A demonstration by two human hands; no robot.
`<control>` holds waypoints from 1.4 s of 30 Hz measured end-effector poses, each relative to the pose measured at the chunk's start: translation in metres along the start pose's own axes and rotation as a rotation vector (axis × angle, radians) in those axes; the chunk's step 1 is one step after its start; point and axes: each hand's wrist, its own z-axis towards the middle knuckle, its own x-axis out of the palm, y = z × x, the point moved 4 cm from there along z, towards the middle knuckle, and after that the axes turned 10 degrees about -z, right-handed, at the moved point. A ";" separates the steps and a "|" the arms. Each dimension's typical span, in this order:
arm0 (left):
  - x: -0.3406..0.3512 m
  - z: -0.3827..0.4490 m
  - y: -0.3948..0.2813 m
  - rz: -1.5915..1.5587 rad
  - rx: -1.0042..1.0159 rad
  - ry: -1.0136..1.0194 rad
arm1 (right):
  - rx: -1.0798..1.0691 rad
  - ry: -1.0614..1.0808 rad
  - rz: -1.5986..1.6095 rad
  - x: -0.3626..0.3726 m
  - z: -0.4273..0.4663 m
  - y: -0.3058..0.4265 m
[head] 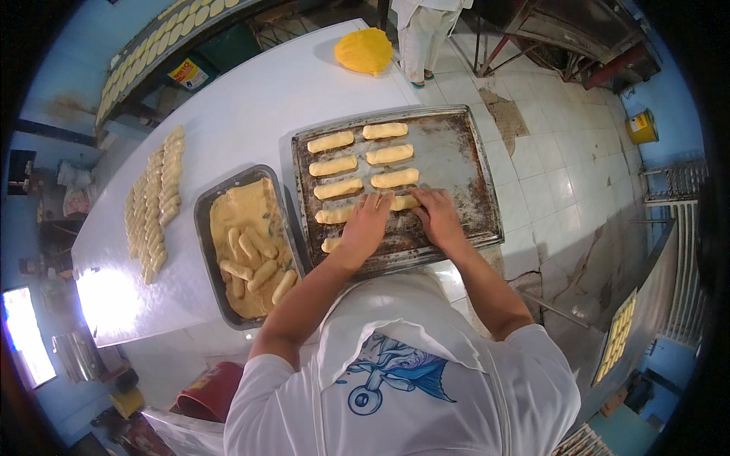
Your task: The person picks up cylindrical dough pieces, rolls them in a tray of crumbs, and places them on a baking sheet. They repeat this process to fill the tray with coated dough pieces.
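My left hand (368,221) and my right hand (438,216) hold a short dough roll (404,203) between their fingertips, one hand at each end, low over or on a worn metal baking tray (456,154). Two columns of dough rolls lie on the tray: several in the left column, partly covered by my left hand and forearm, and several in the right column above my hands. Left of the tray stands a dark rectangular pan (199,228) with yellowish crumbs or flour (239,208) and several loose dough rolls (262,275) in it.
Rows of dough pieces (154,199) lie on the white table (251,108) at left. A yellow dough-like mass (364,51) rests near its far edge. Another person (425,37) stands beyond the table. A filled tray (616,336) is at right, a red container (210,390) lower left.
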 end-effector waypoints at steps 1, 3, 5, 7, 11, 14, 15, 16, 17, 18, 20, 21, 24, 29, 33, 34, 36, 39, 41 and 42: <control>-0.003 0.003 0.002 -0.080 -0.019 0.014 | 0.059 0.029 0.054 0.000 0.002 -0.003; -0.008 0.009 0.006 -0.224 -0.067 0.043 | 0.208 0.102 0.168 0.000 0.005 -0.011; -0.010 0.011 0.010 -0.352 -0.130 0.085 | 0.237 0.216 0.151 0.000 0.007 -0.016; -0.009 0.011 0.007 -0.153 -0.025 0.117 | 0.192 0.212 0.090 -0.001 0.008 -0.017; 0.005 0.003 -0.006 0.131 0.185 0.035 | -0.009 0.045 -0.090 -0.001 0.004 -0.012; 0.023 -0.001 -0.012 0.346 0.246 0.100 | -0.100 0.083 -0.265 0.010 -0.007 -0.006; 0.024 -0.003 -0.015 0.264 0.269 0.044 | -0.117 0.154 -0.342 0.015 -0.011 -0.003; 0.025 -0.004 -0.015 0.206 0.254 0.040 | -0.099 0.154 -0.374 0.016 -0.013 -0.002; 0.025 -0.006 -0.016 0.157 0.223 0.033 | -0.077 0.197 -0.406 0.017 -0.016 -0.001; 0.024 -0.007 -0.018 0.147 0.222 0.035 | -0.089 0.216 -0.446 0.018 -0.016 0.002; 0.014 -0.013 -0.017 0.114 0.193 -0.030 | -0.073 0.211 -0.496 0.014 -0.015 0.005; 0.006 -0.018 -0.017 0.088 0.180 -0.095 | -0.092 0.104 -0.408 0.008 -0.014 0.009; -0.036 -0.048 0.012 0.051 0.056 -0.193 | -0.005 -0.015 -0.237 -0.005 -0.013 0.009; -0.152 -0.169 0.122 0.265 -0.673 -0.551 | 0.063 -0.038 -0.197 -0.007 -0.019 0.020; -0.179 -0.244 0.189 0.079 -1.318 -0.596 | -0.016 -0.026 -0.181 0.003 -0.018 0.051; -0.178 -0.247 0.197 0.092 -1.312 -0.529 | -0.033 -0.020 -0.186 0.005 -0.017 0.060; -0.176 -0.241 0.205 0.117 -1.232 -0.442 | -0.099 -0.044 -0.181 0.008 -0.013 0.080; -0.180 -0.239 0.198 -0.059 -1.199 -0.512 | -0.117 -0.071 -0.170 0.004 -0.016 0.100; -0.196 -0.249 0.175 -0.149 -1.067 -0.661 | -0.082 -0.081 -0.135 -0.003 -0.021 0.105; -0.201 -0.250 0.162 -0.379 -0.927 -0.781 | -0.057 -0.078 -0.107 -0.005 -0.025 0.105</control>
